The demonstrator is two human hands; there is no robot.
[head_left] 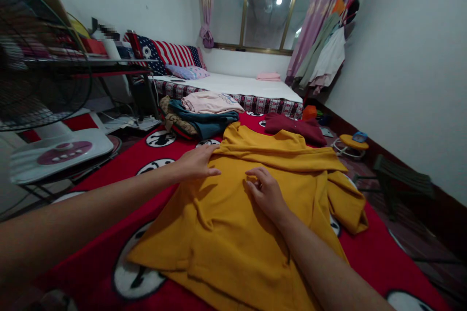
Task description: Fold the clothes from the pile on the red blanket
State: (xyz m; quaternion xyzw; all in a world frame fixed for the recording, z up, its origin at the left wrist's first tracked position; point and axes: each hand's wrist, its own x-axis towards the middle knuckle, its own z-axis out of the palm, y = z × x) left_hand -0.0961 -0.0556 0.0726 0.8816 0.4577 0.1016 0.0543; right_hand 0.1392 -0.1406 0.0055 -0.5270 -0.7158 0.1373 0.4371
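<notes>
A mustard-yellow shirt (233,233) lies spread on a red blanket (368,252) with black-and-white round prints. Its upper part is folded over into a band across the top. My left hand (197,163) lies flat on the shirt's left edge, next to that fold, fingers together and pointing right. My right hand (264,189) rests on the middle of the shirt with fingers curled loosely, pressing the cloth. Neither hand grips anything. A sleeve bunches at the shirt's right side.
Behind the shirt lie a dark red garment (295,126) and a pile of pink and teal clothes (204,114). A mattress (251,88) sits under the window. A fan (40,53) and table stand left; a small stool (352,145) and dark chair (401,180) right.
</notes>
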